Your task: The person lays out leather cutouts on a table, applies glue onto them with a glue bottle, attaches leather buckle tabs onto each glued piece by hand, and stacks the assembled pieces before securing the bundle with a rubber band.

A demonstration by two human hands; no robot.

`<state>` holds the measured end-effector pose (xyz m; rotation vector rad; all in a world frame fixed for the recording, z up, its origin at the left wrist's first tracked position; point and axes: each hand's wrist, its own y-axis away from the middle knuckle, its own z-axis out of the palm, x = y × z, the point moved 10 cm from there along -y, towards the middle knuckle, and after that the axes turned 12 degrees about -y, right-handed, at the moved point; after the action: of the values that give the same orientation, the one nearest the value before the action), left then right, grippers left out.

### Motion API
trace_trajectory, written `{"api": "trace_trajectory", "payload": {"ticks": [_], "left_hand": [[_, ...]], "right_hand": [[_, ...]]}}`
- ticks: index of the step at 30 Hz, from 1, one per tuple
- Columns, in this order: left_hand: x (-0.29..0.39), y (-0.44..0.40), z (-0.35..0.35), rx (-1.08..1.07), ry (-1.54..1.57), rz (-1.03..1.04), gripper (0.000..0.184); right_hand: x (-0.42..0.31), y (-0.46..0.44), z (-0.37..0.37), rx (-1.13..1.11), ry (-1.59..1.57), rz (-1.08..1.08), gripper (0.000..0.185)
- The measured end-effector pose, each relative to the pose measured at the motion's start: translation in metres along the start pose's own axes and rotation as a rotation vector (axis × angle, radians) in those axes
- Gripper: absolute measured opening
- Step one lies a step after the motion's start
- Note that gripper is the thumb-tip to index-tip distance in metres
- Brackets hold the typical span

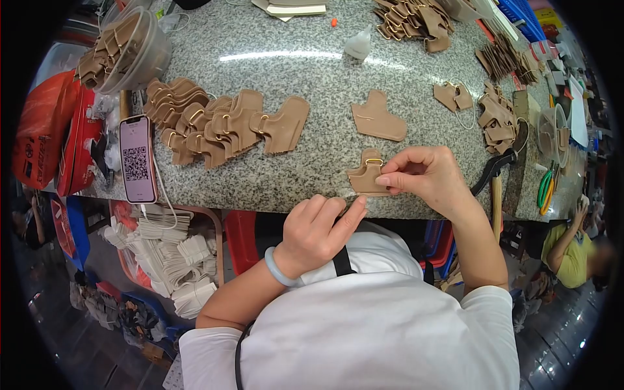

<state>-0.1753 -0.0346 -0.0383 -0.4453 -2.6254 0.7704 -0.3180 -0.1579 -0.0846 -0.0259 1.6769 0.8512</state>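
Grey granite counter (292, 75), near edge: right hand (424, 174) pinch-tight on notched brown leathery piece (364, 180), left hand (317, 231) alongside, hold unclear.

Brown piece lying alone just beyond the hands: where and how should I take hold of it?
I'd pinch the brown piece by its lower-right lobe, coming from the right: that end juts out, with bare stone tabletop beside it and the right hand nearby. It lies flat, so a fingertip may need to lift the edge first.
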Motion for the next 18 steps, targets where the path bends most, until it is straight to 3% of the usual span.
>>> {"api": "trace_trajectory", "payload": {"ticks": [8,18], "left_hand": [[0.0043,-0.0004,-0.0022,0.051,-0.055,0.074,0.028],[0.0025,-0.0018,-0.0012,0.040,-0.040,0.075,0.028]], "right_hand": [[-0.0027,-0.0014,0.0004,0.010,0.060,0.012,0.015],[-0.0022,-0.0004,0.0007,0.027,0.068,-0.011,0.013]]}}
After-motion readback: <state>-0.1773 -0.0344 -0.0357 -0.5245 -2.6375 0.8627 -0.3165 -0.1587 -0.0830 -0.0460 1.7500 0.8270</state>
